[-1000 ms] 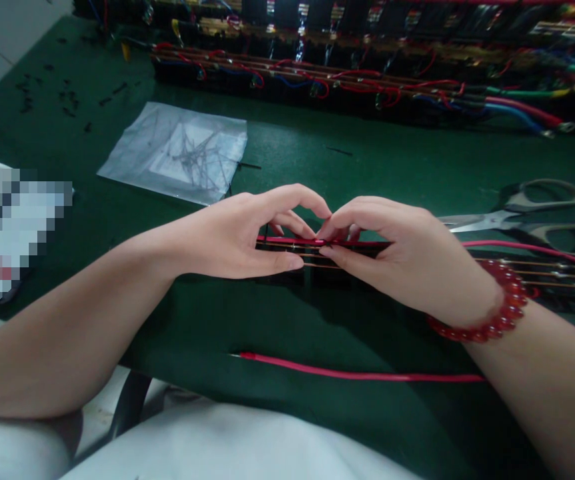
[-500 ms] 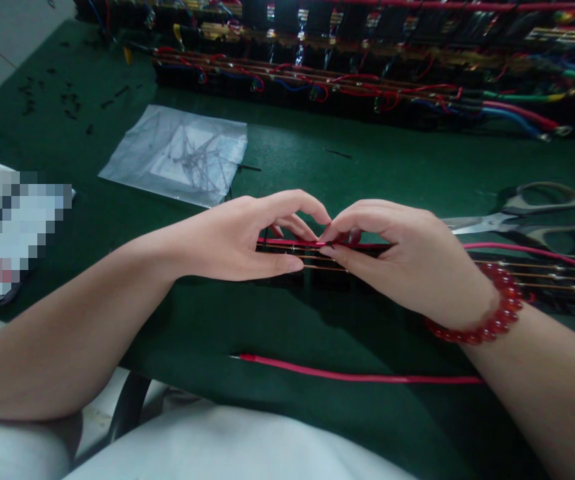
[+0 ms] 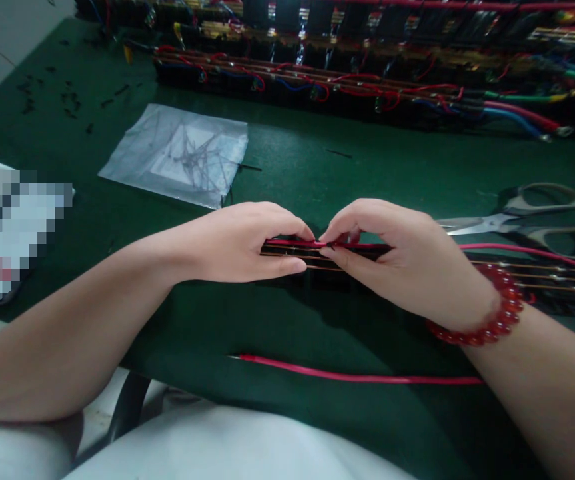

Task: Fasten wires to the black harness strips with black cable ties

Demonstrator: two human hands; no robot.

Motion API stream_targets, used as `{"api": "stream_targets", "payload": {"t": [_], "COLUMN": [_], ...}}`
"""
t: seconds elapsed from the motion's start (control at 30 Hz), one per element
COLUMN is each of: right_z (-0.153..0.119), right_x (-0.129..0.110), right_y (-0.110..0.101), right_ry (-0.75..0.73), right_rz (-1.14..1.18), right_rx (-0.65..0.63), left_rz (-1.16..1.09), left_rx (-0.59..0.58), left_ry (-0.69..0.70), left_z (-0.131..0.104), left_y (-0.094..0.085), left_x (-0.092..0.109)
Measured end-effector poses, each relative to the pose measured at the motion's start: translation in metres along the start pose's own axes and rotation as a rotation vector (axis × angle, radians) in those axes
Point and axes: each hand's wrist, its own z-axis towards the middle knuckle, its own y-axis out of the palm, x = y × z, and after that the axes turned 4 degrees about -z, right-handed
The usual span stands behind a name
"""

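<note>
My left hand [image 3: 247, 243] is wrapped over the left end of a long black bar [image 3: 312, 261] with thin copper-coloured rods along its top. Its thumb lies along the near side and its index finger bends down onto the far side. A red wire [image 3: 287, 243] runs lengthwise on the bar. My right hand [image 3: 387, 250], with a red bead bracelet [image 3: 504, 307] at the wrist, pinches the wire between thumb and index finger. A small black piece, perhaps a cable tie [image 3: 332, 247], shows at those fingertips. The other right fingers are mostly hidden.
Scissors [image 3: 502, 222] lie behind my right hand. A clear bag [image 3: 167, 150] of thin black ties lies at the back left. Another red wire [image 3: 357, 378] lies in front. A large wired assembly [image 3: 317, 73] spans the back of the green table [image 3: 287, 160]. Black scraps lie at far left.
My left index finger has lowered from its arch onto the far side of the bar, and the left hand has drawn slightly away from the right fingertips. The right hand has barely moved.
</note>
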Motion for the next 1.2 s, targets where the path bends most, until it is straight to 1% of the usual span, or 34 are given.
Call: {"api": "stream_targets", "payload": {"t": [0.33,0.57,1.2], "right_z": [0.0032,0.0023,0.0030], "right_x": [-0.0018,0.0001,-0.0006], "right_y": [-0.0018,-0.0022,-0.0018], "right_ry": [0.036,0.023,0.061], "right_rz": [-0.032,-0.038,0.004], "right_rx": [-0.050,-0.048,-0.043], "left_rz": [-0.061,-0.068,-0.085], "left_rx": [0.014,-0.008,0.007], "left_ry": [0.018,0.034,0.039], "left_z": [-0.0024,-0.0037,-0.0053], "left_y": [-0.0002,-0.0011,0.0000], "left_x": [-0.0014,-0.0021,-0.0007]}}
